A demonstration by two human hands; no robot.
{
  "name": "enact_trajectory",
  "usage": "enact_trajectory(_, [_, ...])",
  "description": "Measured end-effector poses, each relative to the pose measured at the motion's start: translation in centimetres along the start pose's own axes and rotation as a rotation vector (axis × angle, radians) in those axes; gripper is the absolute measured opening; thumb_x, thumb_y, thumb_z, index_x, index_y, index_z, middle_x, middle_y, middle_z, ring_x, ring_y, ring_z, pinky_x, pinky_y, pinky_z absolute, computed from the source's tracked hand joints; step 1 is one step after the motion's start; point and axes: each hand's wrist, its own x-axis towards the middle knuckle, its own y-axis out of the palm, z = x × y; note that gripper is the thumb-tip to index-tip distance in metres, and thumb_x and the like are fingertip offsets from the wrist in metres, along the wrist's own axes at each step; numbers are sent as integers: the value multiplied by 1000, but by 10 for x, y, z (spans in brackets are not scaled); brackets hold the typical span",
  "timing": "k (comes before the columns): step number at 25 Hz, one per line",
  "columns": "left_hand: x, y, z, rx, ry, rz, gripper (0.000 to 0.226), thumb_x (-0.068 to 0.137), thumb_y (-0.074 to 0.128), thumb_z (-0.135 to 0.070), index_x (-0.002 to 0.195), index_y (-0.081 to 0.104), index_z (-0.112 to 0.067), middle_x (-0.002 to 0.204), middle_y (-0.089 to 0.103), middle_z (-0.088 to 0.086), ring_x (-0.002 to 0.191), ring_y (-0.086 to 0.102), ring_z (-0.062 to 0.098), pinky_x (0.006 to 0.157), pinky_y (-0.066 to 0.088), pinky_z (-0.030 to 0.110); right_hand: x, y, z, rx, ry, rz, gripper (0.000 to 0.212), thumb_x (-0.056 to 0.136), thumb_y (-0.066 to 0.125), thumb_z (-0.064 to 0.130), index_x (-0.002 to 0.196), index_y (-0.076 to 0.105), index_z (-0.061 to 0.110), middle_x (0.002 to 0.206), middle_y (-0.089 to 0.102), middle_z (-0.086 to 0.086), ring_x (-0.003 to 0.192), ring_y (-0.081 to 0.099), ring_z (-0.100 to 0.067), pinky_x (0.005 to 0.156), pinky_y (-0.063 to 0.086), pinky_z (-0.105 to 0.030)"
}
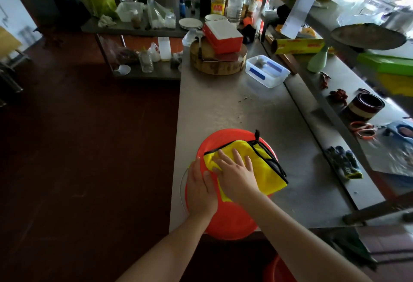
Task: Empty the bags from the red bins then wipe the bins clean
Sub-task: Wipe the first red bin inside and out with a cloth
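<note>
Wiping goes on low in the frame: the right hand (234, 171) presses flat, spread fingers on the yellow cloth (263, 167), while the left hand (200, 184) steadies the red bin (225, 223), fingers straight, stopping sliding.

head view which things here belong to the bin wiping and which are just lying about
In the job: red bin, yellow cloth, left hand, right hand.
Lying about: chopping block, clear tub, cling film roll, scissors, dark gloves.
</note>
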Motion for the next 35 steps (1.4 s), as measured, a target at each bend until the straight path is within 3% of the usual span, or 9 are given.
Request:
enact_trajectory(5, [-2, -1, -3, -11, 24, -9, 64, 102, 15, -56, 155, 28, -22, 156, 36, 4, 144, 35, 18, 115, 35, 49, -57, 3, -7, -45, -13, -27, 80, 88, -7, 63, 149, 41, 42, 164, 20, 22, 156, 2, -22, 124, 6, -54])
enact_trajectory(9, [-1, -1, -5, -12, 3, 16, 67, 100, 13, -60, 155, 27, -25, 157, 36, 2, 145, 33, 17, 115, 35, 50, -32, 0, -9, -51, 29, 2, 49, 106, 21, 51, 153, 33, 41, 166, 15, 21, 157, 1, -20, 124, 8, -55])
enact_trajectory(12, [-2, -4, -8, -2, -14, 18, 67, 98, 13, -60, 155, 27, -27, 158, 33, 1, 146, 29, 16, 117, 32, 48, 9, -3, -10, -8, 86, -40, 46, 108, 31, 43, 153, 34, 38, 167, 15, 19, 156, 1, -22, 122, 7, -59])
enact_trajectory(18, [-1, -7, -9, 13, -18, 51, 59, 101, 15, -59, 155, 21, -36, 159, 29, -8, 146, 29, 11, 117, 34, 46, 62, -16, -15, 4, 151, -54, 44, 109, 31, 40, 153, 35, 35, 167, 15, 15, 156, 4, -25, 121, 8, -61])
enact_trajectory(22, [-3, -7, -9, 42, -7, 36, 58, 102, 15, -57, 155, 21, -35, 158, 31, -7, 144, 31, 11, 115, 36, 45, 20, -4, -18, 9, 103, -56, 47, 108, 29, 45, 154, 34, 36, 167, 15, 16, 156, 1, -24, 122, 3, -59])
enact_trajectory(27, [-3, -6, -10, 47, 5, 11, 56, 104, 19, -51, 155, 24, -29, 155, 35, -4, 135, 28, -3, 114, 37, 40, -44, 0, -21, -4, 72, -27, 49, 108, 24, 48, 154, 34, 38, 165, 19, 19, 157, 3, -21, 124, 3, -54])
enact_trajectory(31, [-3, -9, -10, 90, 39, 17, 58, 104, 19, -51, 155, 24, -26, 156, 36, -1, 141, 37, 11, 112, 41, 43, -63, 2, -22, -36, 54, -23, 58, 102, 12, 55, 153, 36, 39, 164, 21, 20, 156, 6, -21, 124, 6, -54])
enact_trajectory(35, [9, -21, -7, 412, 183, 85, 62, 105, 13, -50, 157, 22, -17, 164, 23, 5, 151, 21, 19, 120, 28, 44, -42, -5, -25, -31, 71, -27, 49, 107, 25, 51, 154, 33, 40, 165, 18, 20, 156, 6, -20, 124, 9, -55])
